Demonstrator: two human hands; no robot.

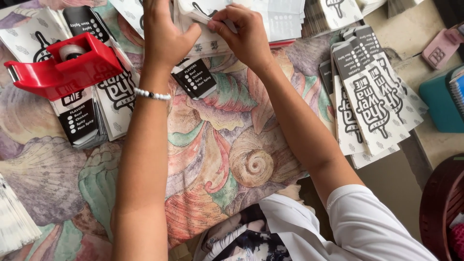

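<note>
- A white printed paper sleeve (212, 29) lies at the far edge of the table, on top of more of its kind, and both hands work on it there; its upper part runs out of the picture.
- The right hand (244, 34) pinches the sleeve's folded edge between thumb and fingertips, closed on the paper, apparently to keep the fold in place.
- The left hand (164, 34) presses down flat on the same sleeve, thumb spread towards the right hand, seemingly to stop it sliding; a white bead bracelet (152, 94) sits at that wrist.
- A red tape dispenser (63, 67) stands just left of the left forearm, on a stack of flat sleeves (89, 113), within easy reach.
- A fanned pile of sleeves (372, 96) lies to the right, apart from the hands.
- A shell-patterned tablecloth (217, 145) covers the table under everything.
</note>
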